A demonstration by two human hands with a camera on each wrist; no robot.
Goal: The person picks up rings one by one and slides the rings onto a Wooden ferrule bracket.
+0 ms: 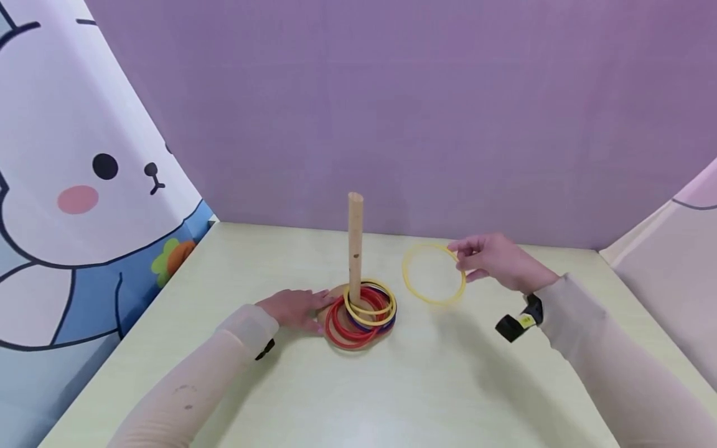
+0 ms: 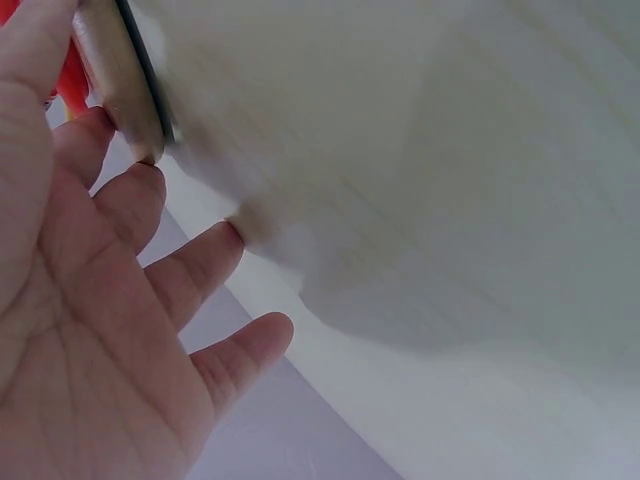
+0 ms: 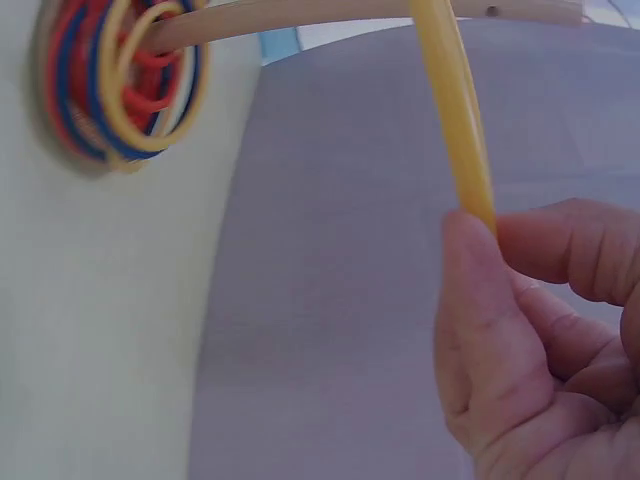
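Observation:
A wooden peg [image 1: 355,246] stands upright on a round wooden base [image 1: 338,292] in the middle of the pale table. Several red, blue and yellow rings [image 1: 363,314] are stacked around the peg's foot; the same stacked rings [image 3: 120,85] show in the right wrist view. My left hand [image 1: 297,308] lies flat on the table with straight fingers touching the base's left edge [image 2: 120,85]. My right hand [image 1: 493,261] is raised to the right of the peg and pinches a yellow ring [image 1: 434,274] by its right side; the ring [image 3: 455,120] runs up from thumb and forefinger.
The pale yellow-green table [image 1: 426,386] is enclosed by a purple back wall [image 1: 392,112], a bunny-printed panel [image 1: 84,186] on the left and a pale panel [image 1: 672,249] on the right. A black strap [image 1: 518,320] sits on the right wrist.

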